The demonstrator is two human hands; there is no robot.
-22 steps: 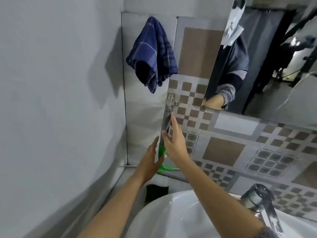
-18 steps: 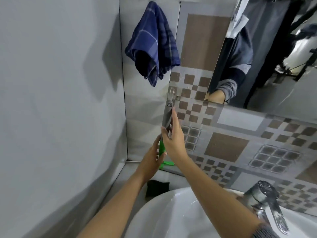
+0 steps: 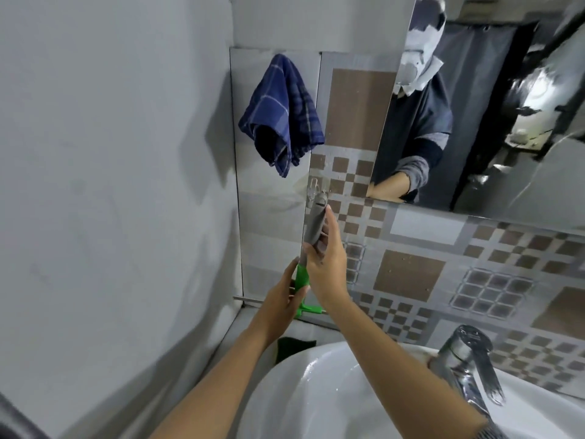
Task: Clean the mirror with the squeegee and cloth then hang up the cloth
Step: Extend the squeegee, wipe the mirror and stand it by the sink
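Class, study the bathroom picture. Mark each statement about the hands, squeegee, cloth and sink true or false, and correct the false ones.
1. The right hand grips the squeegee by its grey handle. True.
2. The blue cloth lies in the sink. False: it hangs on the wall above the squeegee.
3. The left hand is at the squeegee's green lower part. True.
4. The tap is left of both arms. False: it is to their right.

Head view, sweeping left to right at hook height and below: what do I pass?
Blue checked cloth on the wall → left hand → green and grey squeegee → right hand → chrome tap.
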